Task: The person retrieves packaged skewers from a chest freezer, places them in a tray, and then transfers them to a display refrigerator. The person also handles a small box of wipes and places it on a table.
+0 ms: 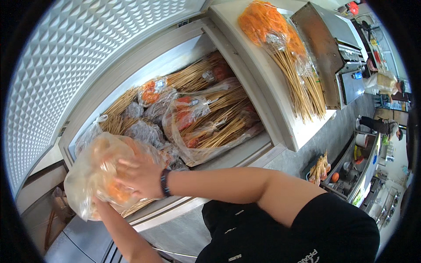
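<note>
A large translucent plastic bag [87,174] with orange food inside is held between my hands, over the near left end of an open chest freezer [74,139]. My right hand [141,176], with a dark beaded bracelet at the wrist, lies on top of the bag, fingers spread and slightly blurred. From below, my left hand [98,203] supports the bag; its fingers are mostly hidden by the plastic. Inside the freezer lie several bags of skewered food [185,115], their bundled wooden sticks [194,75] poking out. Crumpled clear plastic [144,131] sits nearest the held bag.
The raised freezer lid [82,49] has a dimpled lining. On a white counter [304,133], bagged orange skewers [266,24] lie beside a metal appliance [324,49]. A container of skewers [319,169] stands near a metal sink [340,174]. Two people [383,82] are farther off.
</note>
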Motion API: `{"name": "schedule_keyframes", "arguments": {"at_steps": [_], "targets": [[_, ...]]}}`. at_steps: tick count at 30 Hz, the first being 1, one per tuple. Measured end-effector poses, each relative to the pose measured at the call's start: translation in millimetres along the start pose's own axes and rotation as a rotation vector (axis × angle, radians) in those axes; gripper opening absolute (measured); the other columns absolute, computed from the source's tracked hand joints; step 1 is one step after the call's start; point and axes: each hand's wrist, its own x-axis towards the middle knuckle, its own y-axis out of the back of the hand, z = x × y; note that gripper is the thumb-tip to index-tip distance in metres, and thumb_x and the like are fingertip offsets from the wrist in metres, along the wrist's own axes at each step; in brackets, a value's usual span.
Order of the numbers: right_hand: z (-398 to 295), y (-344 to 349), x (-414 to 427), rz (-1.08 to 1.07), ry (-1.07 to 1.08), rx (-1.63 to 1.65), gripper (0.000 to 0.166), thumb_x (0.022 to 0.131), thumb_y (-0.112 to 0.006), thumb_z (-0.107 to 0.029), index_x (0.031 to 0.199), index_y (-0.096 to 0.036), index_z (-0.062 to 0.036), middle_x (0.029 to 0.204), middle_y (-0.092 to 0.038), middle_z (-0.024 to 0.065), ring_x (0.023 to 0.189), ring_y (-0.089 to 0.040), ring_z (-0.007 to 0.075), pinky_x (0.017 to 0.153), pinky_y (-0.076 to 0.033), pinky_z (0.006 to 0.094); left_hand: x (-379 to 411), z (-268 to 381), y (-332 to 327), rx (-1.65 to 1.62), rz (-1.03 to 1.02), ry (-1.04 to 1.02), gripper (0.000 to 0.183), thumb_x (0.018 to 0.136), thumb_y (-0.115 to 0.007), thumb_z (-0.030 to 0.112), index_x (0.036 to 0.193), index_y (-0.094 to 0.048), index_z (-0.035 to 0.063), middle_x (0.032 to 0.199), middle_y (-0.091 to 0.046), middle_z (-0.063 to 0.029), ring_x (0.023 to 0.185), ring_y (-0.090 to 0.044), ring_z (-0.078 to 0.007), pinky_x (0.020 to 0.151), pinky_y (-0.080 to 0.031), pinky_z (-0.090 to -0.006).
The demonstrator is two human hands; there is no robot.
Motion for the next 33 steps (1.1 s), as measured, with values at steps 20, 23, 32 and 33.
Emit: {"name": "schedule_keyframes", "arguments": {"at_steps": [20,23,32,33], "targets": [[220.9,340.2,-143.5,0.189,-0.512,-0.758,0.056,0.086,-0.063,-0.016,0.138,-0.043,-0.0090,0.147,-0.041,0.0136,0.138,-0.035,0.0333,0.114,-0.030,0.0415,-156.4,155.5,-104.5,-0.188,0.178,-0.748,0.030,0.083,-0.064,0.010,0.112,-0.059,0.0018,0.120,-0.054,-0.0153,0.111,-0.053,-0.0291,0.097,-0.040,-0.0430],[219.8,344.9,-144.3,0.197,-0.527,-0.764,0.055,0.086,-0.063,-0.016,0.137,-0.045,-0.0086,0.146,-0.042,0.0141,0.137,-0.036,0.0338,0.114,-0.031,0.0418,-145.9,197.9,-217.2,-0.264,-0.424,-0.723,0.033,0.084,-0.064,0.008,0.115,-0.059,0.0005,0.127,-0.054,-0.0170,0.117,-0.050,-0.0366,0.101,-0.040,-0.0431],[221.8,342.9,-141.5,0.196,-0.487,-0.777,0.054,0.084,-0.064,-0.016,0.135,-0.047,-0.0086,0.144,-0.045,0.0160,0.134,-0.040,0.0368,0.111,-0.034,0.0435,-68.1,210.5,-392.3,0.643,-1.002,-0.668,0.064,0.097,-0.039,0.056,0.104,-0.069,-0.0001,0.113,-0.064,-0.0218,0.108,-0.061,-0.0354,0.091,-0.048,-0.0450],[221.9,343.2,-142.4,0.197,-0.486,-0.780,0.054,0.084,-0.064,-0.016,0.135,-0.047,-0.0087,0.143,-0.046,0.0162,0.133,-0.041,0.0371,0.111,-0.034,0.0436,-65.7,207.1,-395.7,0.709,-1.020,-0.648,0.068,0.097,-0.036,0.059,0.097,-0.072,0.0006,0.107,-0.067,-0.0218,0.103,-0.063,-0.0353,0.089,-0.049,-0.0447]]}}
